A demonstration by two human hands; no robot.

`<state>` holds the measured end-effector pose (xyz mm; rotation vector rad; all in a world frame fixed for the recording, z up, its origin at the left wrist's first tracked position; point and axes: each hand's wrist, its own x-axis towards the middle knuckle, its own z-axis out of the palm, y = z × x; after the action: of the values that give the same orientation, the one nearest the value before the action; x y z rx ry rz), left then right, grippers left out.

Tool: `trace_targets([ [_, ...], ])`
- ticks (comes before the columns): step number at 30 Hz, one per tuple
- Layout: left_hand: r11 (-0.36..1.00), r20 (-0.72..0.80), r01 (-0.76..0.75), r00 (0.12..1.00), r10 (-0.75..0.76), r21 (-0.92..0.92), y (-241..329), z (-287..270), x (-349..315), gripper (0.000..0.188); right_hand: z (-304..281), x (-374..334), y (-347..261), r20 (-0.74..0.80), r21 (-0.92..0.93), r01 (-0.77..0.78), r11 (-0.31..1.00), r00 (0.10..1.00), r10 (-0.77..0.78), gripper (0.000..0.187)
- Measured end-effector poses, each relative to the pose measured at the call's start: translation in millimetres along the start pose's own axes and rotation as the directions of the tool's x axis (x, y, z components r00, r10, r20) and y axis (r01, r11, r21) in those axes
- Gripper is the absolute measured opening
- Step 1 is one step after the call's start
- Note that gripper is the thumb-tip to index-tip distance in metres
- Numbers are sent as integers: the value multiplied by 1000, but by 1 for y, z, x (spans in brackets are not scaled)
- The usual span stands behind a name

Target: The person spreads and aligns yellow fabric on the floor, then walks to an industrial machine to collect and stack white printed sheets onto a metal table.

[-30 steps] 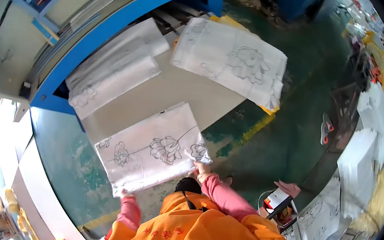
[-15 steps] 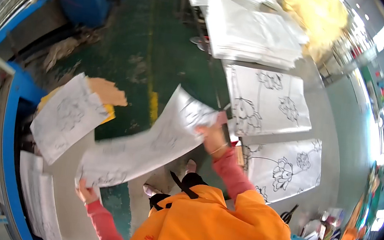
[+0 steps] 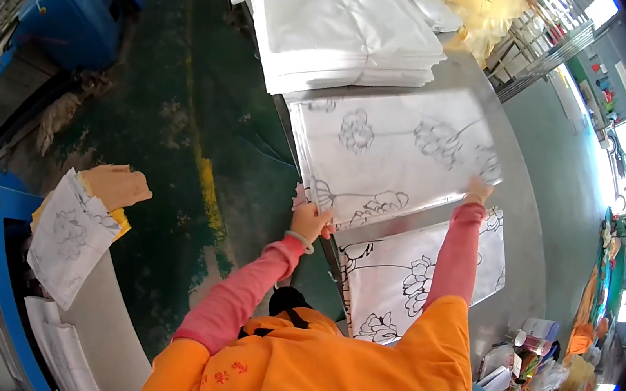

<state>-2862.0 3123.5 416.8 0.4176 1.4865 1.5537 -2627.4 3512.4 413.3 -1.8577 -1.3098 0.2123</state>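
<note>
A white flower-printed sheet (image 3: pixel 394 147) lies spread over the grey table, its left edge showing several layers beneath. At its near left corner my left hand (image 3: pixel 309 223) pinches the edge between thumb and fingers. My right hand (image 3: pixel 478 189) grips the near right corner, its fingers somewhat blurred. Closer to me, a second flower-printed pile (image 3: pixel 396 285) rests on the table, partly behind my right forearm.
Beyond the sheet stands a tied stack of plain white sheets (image 3: pixel 342 33). On the left, more printed sheets (image 3: pixel 70 235) lie by a blue-framed machine (image 3: pixel 3 234). Assorted bottles and packages (image 3: pixel 518 381) crowd the lower right. Yellow plastic (image 3: pixel 472 11) lies at the back.
The sheet, earlier held slack in the air between my hands, now lies flat on the table's far pile. Both hands have moved right, and my view has turned.
</note>
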Motion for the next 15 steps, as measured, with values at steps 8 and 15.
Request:
trace_targets([
  [8, 972, -20, 213, 977, -213, 95, -50, -32, -5, 19, 13, -132, -4, 513, -481, 609, 630, 779, -361, 43],
  [15, 887, -376, 418, 868, -325, 198, -251, -222, -103, 8, -46, -381, -100, 576, 361, 872, 330, 70, -815, 55],
])
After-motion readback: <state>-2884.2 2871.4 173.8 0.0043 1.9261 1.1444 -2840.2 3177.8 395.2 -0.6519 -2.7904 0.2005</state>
